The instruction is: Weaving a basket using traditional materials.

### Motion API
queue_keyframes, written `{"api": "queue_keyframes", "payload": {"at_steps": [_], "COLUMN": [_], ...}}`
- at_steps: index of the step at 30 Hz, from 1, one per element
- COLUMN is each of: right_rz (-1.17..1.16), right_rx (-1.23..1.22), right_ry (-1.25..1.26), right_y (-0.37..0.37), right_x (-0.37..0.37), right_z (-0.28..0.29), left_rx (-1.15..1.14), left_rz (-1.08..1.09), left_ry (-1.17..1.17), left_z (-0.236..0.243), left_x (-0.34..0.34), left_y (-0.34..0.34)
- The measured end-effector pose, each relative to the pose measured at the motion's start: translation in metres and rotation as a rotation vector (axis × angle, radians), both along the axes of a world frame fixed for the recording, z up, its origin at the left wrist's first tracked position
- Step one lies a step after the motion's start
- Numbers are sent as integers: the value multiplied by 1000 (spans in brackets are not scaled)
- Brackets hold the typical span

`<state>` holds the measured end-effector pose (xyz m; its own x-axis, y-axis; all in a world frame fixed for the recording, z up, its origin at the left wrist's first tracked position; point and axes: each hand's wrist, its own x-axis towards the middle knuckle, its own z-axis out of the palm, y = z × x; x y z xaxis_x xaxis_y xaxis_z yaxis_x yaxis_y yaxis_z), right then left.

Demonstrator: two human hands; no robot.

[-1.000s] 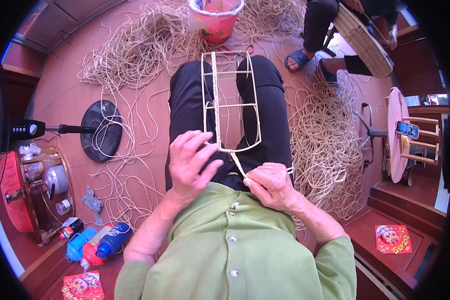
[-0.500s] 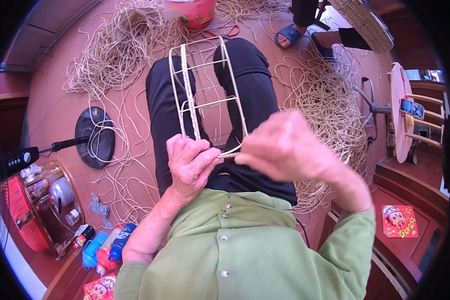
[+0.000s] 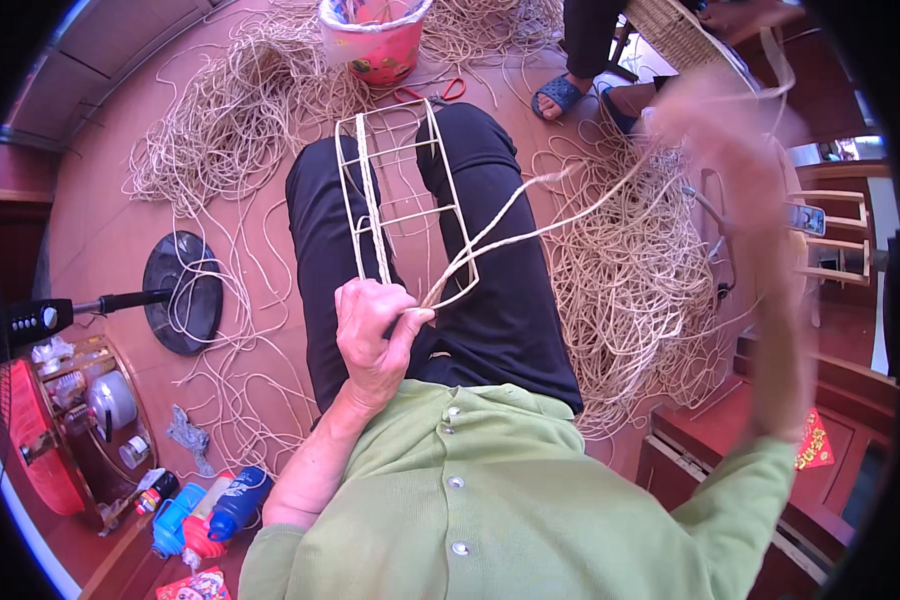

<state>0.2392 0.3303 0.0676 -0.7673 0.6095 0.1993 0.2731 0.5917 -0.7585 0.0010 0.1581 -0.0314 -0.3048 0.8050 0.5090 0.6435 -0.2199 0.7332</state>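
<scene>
A narrow, pale ladder-like frame (image 3: 420, 213) lies lengthwise over my dark-trousered thighs, with a cord-wrapped strip (image 3: 372, 200) running along its left part. My left hand (image 3: 372, 325) is closed at the frame's near end, pinching the cords gathered there between thumb and fingers. From that pinch a long beige cord (image 3: 570, 218) stretches up to the right, and a shorter loose end (image 3: 520, 190) curves beside it. My right hand (image 3: 715, 125) is raised far out to the upper right, smeared by motion, with the long cord running into it. Its fingers are blurred.
Tangled cord heaps lie on the floor at left (image 3: 260, 110) and right (image 3: 630, 300). A red bucket (image 3: 385, 65) stands ahead. Beyond the right heap are another person's slippered foot (image 3: 558, 95) and a woven piece (image 3: 675, 35). A black round fan base (image 3: 182, 290) and bottles (image 3: 238, 503) are at left.
My right hand has swung from beside the left hand up and out to the right, drawing the cord out long. My left hand stays at the frame's near end.
</scene>
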Motion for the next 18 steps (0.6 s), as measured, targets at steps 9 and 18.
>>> {"api": "queue_keyframes", "payload": {"at_steps": [9, 18], "right_rz": [-168, -234], "right_rx": [-1594, -1782], "right_ry": [523, 910], "right_y": [-119, -130], "right_x": [-37, -65], "right_z": [-88, -118], "left_rx": [113, -75], "left_rz": [-167, -135], "left_ry": [161, 294], "left_z": [-10, -1], "left_x": [6, 10], "left_y": [15, 14]}}
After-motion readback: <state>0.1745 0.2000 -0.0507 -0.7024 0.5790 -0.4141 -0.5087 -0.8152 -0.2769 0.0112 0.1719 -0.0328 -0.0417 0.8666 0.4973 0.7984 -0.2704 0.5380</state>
